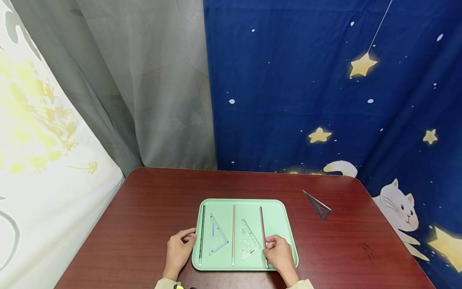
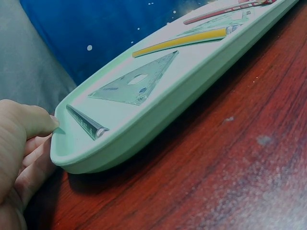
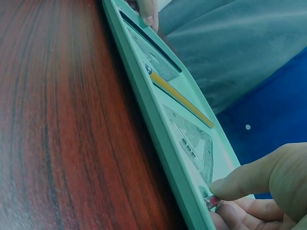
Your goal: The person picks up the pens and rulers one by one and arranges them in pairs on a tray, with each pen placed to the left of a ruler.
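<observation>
A light green tray (image 1: 277, 216) lies on the table, its left rim held by my left hand (image 1: 179, 249), thumb on the edge and fingers outside and below in the left wrist view. On the right, my right hand (image 1: 279, 255) pinches the lower part of a red pencil (image 1: 262, 222) between thumb and fingers, inside the tray. From left to right beside it lie a black pencil (image 1: 202, 235), a clear set square (image 1: 213, 232), a yellow pencil (image 1: 233, 235) and a second clear set square (image 1: 247, 241). The pencils run roughly parallel.
A dark triangular set square (image 1: 319, 208) lies on the reddish-brown table (image 1: 162, 200), right of the tray. Behind the table hang a grey curtain (image 1: 173, 100) and a blue star-patterned curtain (image 1: 281, 88). A white patterned cloth (image 1: 54, 180) hangs at left.
</observation>
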The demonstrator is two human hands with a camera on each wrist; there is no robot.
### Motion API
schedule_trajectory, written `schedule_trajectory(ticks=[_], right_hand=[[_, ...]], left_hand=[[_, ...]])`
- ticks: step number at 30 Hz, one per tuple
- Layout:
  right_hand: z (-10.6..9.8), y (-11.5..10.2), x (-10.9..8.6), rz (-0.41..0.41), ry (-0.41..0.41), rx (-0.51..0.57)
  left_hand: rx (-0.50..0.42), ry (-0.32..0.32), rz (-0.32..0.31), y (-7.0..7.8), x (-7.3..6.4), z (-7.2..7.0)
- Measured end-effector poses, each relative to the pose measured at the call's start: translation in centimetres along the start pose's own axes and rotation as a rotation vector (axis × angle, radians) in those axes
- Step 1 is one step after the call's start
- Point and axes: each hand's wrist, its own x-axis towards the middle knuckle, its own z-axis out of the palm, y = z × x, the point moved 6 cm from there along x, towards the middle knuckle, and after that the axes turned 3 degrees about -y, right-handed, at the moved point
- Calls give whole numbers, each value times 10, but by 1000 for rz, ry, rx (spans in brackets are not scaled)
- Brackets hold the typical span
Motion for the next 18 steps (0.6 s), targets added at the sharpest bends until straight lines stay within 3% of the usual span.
schedule_trajectory(ticks=[14,18], right_hand=[[-7,0,2,12,1,-60],[-10,3,3,31,-7,-25]], left_hand=[[9,14,8,1,0,0],[10,22,12,1,0,-1]])
